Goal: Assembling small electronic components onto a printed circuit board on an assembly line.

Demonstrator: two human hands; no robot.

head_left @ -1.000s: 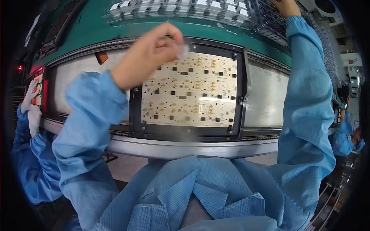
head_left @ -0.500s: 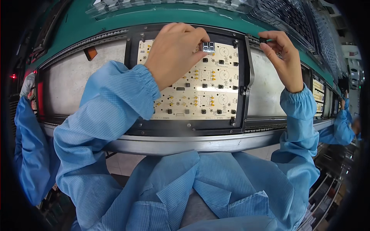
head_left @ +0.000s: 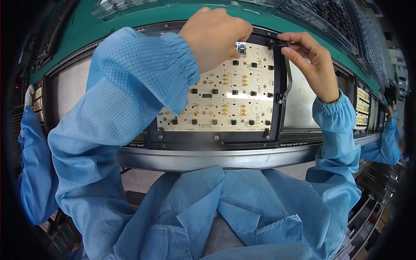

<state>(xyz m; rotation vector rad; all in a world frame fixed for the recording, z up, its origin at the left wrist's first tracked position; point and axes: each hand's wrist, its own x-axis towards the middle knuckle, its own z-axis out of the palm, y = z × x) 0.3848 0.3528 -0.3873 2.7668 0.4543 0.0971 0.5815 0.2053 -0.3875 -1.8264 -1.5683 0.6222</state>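
A cream circuit board panel [head_left: 221, 98] with yellow and black components lies in a black frame [head_left: 190, 141] in front of me. My left hand [head_left: 215, 37] is over the panel's far part. Its thumb and index finger pinch a small two-digit segment display [head_left: 241, 48], partly hidden by the fingers. My right hand [head_left: 313, 63] is at the frame's far right corner. Thumb and fingers there are closed on a small black part [head_left: 283, 44], mostly covered by the fingertips. My left forearm and sleeve hide the panel's left side.
The frame sits on a conveyor with a metal front rail [head_left: 199, 159]. Clear plastic trays [head_left: 312, 21] stand on the green surface [head_left: 82, 30] at the back. Another person's blue sleeve [head_left: 37, 160] is at the left, another [head_left: 383, 145] at the far right.
My left hand has moved farther away and slightly right with the display. My right hand has shifted left to the frame's corner. The frame and panel sit slightly farther right.
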